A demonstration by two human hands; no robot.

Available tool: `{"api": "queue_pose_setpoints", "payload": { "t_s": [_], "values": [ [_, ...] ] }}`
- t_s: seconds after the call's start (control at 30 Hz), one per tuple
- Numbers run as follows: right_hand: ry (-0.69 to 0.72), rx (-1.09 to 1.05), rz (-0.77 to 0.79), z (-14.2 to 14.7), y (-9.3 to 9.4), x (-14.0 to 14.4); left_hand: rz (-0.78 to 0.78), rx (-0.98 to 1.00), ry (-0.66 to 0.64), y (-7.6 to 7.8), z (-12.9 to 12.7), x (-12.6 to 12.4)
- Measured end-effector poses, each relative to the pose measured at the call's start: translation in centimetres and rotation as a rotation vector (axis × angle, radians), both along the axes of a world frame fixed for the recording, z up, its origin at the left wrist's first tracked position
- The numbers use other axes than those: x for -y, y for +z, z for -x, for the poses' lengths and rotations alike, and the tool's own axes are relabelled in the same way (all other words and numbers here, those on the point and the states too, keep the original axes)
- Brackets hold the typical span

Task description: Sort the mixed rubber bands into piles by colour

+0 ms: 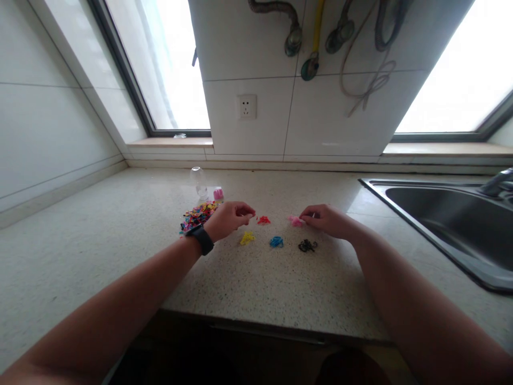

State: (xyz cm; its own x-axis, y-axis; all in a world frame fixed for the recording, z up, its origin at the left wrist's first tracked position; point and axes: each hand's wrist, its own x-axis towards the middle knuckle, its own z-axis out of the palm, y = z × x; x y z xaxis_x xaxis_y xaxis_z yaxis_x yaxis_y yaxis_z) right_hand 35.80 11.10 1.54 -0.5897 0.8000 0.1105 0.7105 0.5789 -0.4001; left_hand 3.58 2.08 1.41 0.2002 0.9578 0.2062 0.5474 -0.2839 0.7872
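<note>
A mixed heap of small coloured rubber bands lies on the speckled countertop. My left hand, with a black watch on the wrist, rests beside the heap, its fingertips pinched together just left of a small red pile. My right hand touches a small pink pile with its fingertips. In front of the hands lie a yellow pile, a blue pile and a black pile. Whether either hand pinches a band is too small to tell.
A small clear container and a pink lid stand behind the heap. A steel sink with a tap is at the right. A wall socket and hoses hang on the tiled wall. The counter's front edge is near.
</note>
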Motion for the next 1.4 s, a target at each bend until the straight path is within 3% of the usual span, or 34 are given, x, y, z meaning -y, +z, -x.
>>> {"api": "queue_pose_setpoints", "payload": {
  "t_s": [0.17, 0.33, 0.5, 0.7, 1.03, 1.4],
  "values": [
    [0.018, 0.006, -0.01, 0.2, 0.4, 0.4, -0.044, -0.102, -0.051, -0.5, -0.4, 0.0],
    [0.016, -0.003, 0.002, 0.2, 0.4, 0.4, -0.199, -0.27, -0.035, 0.4, -0.2, 0.7],
    [0.045, -0.01, -0.007, 0.2, 0.0, 0.1, -0.345, -0.455, -0.229, 0.9, -1.3, 1.9],
    [0.045, 0.004, -0.025, 0.1, -0.3, -0.2, -0.358, -0.621, -0.299, 0.8, -2.0, 2.4],
    [0.06, 0.039, -0.035, 0.3, 0.1, 0.2, -0.332, -0.76, -0.156, 0.2, -1.6, 1.8],
    [0.063, 0.031, -0.033, 0.2, 0.0, 0.1, -0.361, -0.688, -0.106, 0.2, -1.0, 1.5]
  ]
}}
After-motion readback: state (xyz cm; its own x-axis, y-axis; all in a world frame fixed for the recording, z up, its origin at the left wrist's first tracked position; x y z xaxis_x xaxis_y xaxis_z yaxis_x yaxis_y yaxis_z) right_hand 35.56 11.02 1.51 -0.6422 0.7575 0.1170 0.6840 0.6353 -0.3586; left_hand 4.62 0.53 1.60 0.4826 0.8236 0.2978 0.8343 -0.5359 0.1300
